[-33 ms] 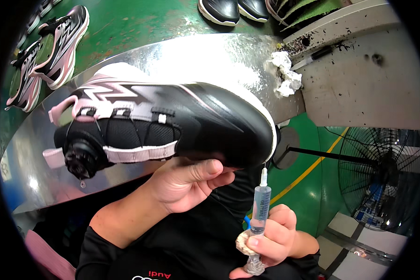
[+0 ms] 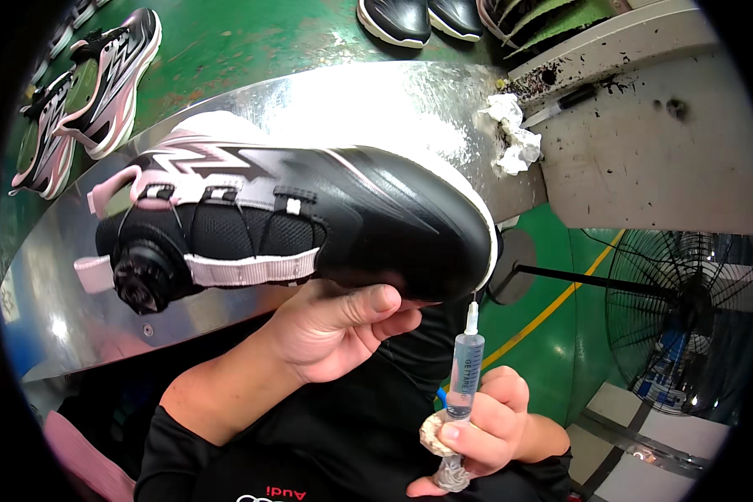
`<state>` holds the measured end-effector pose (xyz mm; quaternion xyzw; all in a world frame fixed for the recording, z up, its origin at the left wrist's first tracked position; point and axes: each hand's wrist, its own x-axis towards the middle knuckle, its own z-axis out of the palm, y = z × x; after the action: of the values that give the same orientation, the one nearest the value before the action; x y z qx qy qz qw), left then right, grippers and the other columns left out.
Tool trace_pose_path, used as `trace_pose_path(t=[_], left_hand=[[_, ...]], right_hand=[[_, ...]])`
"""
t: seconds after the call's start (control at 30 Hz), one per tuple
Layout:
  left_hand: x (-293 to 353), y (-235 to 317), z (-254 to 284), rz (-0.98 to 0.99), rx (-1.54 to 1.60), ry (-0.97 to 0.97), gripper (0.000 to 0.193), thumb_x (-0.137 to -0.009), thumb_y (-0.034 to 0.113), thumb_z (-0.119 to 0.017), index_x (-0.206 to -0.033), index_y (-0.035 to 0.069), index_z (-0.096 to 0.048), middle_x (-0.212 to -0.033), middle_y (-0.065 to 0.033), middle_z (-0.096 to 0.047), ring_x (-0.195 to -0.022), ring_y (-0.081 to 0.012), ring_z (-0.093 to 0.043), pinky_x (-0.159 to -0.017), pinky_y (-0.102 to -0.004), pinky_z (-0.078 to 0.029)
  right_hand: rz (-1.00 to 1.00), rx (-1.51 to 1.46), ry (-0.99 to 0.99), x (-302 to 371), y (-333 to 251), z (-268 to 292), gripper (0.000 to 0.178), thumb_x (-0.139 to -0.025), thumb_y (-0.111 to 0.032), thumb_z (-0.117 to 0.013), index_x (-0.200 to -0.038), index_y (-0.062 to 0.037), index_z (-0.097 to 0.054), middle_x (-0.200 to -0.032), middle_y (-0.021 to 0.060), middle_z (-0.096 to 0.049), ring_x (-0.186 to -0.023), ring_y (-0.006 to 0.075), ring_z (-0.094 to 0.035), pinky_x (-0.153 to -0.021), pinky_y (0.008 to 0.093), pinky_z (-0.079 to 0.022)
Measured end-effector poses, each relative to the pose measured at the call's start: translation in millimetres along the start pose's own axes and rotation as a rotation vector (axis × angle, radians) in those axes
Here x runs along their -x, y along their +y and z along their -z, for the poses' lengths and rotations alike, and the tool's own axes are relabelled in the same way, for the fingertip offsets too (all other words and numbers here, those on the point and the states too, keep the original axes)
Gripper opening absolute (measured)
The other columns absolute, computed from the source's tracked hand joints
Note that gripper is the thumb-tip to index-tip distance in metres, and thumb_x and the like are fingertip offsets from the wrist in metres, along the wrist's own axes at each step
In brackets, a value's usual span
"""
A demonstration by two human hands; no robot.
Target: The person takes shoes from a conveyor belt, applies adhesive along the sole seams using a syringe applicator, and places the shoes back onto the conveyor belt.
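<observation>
A black and pink sneaker (image 2: 393, 222) lies on its side across the middle, toe to the right, with a lacing dial (image 2: 140, 276) on its tongue. My left hand (image 2: 335, 330) grips it from below, the thumb against the near side and the other fingers partly hidden under it. Between the fingers of my right hand (image 2: 481, 427) is a clear plastic syringe (image 2: 466, 368), pointing up, with clear liquid inside and wrapping around its lower end. Its thin tip meets or nearly meets the white sole edge (image 2: 487, 268) at the toe; contact is too small to tell.
Beneath the sneaker is a shiny metal tabletop (image 2: 326, 96). Crumpled white tissue (image 2: 514, 138) and a marker-like pen (image 2: 560, 107) lie near a stained pale ledge (image 2: 644, 142). More sneakers (image 2: 113, 84) stand on the green surface (image 2: 226, 42). A black fan (image 2: 686, 318) is at right.
</observation>
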<state>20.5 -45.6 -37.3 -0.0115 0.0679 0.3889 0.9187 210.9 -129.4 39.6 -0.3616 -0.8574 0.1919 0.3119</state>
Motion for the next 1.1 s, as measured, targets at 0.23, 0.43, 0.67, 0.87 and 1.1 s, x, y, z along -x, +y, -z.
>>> trace_pose_path(t=[0.23,0.43,0.67,0.87,1.1], left_hand=[[1,-4,0,-0.065,-0.032,-0.052,0.041,-0.089,0.015,-0.058,-0.125,-0.002,-0.049,-0.119,-0.0216,-0.057,-0.115,-0.0309,-0.054,-0.090,-0.0327,-0.053],[1,-5,-9,-0.069,-0.041,-0.009,0.043,-0.089,0.017,-0.058,-0.126,-0.003,-0.046,-0.118,-0.0236,-0.056,-0.114,-0.0315,-0.054,-0.088,-0.0326,-0.054],[3,1,-10,-0.087,-0.068,-0.001,0.043,-0.090,0.017,-0.058,-0.126,-0.004,-0.045,-0.118,-0.0243,-0.056,-0.113,-0.0310,-0.055,-0.088,-0.0331,-0.054],[3,3,2,0.010,0.001,0.049,0.029,-0.085,0.005,-0.063,-0.114,0.005,-0.058,-0.110,-0.0079,-0.062,-0.103,-0.0232,-0.061,-0.079,-0.0290,-0.055],[100,0,12,-0.043,0.016,0.183,0.058,-0.078,-0.003,-0.061,-0.131,0.002,-0.040,-0.122,-0.0130,-0.054,-0.107,-0.0252,-0.058,-0.089,-0.0387,-0.050]], right_hand=[[0.048,0.115,0.031,-2,5,-9,0.056,-0.066,-0.053,-0.074,-0.103,-0.0157,-0.057,-0.090,0.0037,-0.055,-0.070,0.0163,-0.039,-0.052,0.0265,-0.028],[0.052,0.184,0.052,-5,7,-10,0.044,-0.071,-0.047,-0.071,-0.101,-0.0162,-0.059,-0.082,0.0009,-0.056,-0.067,0.0149,-0.036,-0.048,0.0247,-0.028],[0.053,0.204,0.040,-8,6,-15,0.045,-0.071,-0.049,-0.070,-0.099,-0.0152,-0.060,-0.083,0.0012,-0.057,-0.065,0.0151,-0.037,-0.048,0.0246,-0.028],[0.078,0.195,0.298,6,1,-18,0.080,-0.059,-0.065,-0.073,-0.115,-0.0173,-0.043,-0.096,0.0068,-0.051,-0.082,0.0258,-0.042,-0.073,0.0420,-0.035],[-0.007,0.299,0.136,-7,104,-16,0.091,-0.065,-0.063,-0.070,-0.123,-0.0010,-0.039,-0.098,0.0133,-0.047,-0.089,0.0273,-0.042,-0.078,0.0403,-0.036]])
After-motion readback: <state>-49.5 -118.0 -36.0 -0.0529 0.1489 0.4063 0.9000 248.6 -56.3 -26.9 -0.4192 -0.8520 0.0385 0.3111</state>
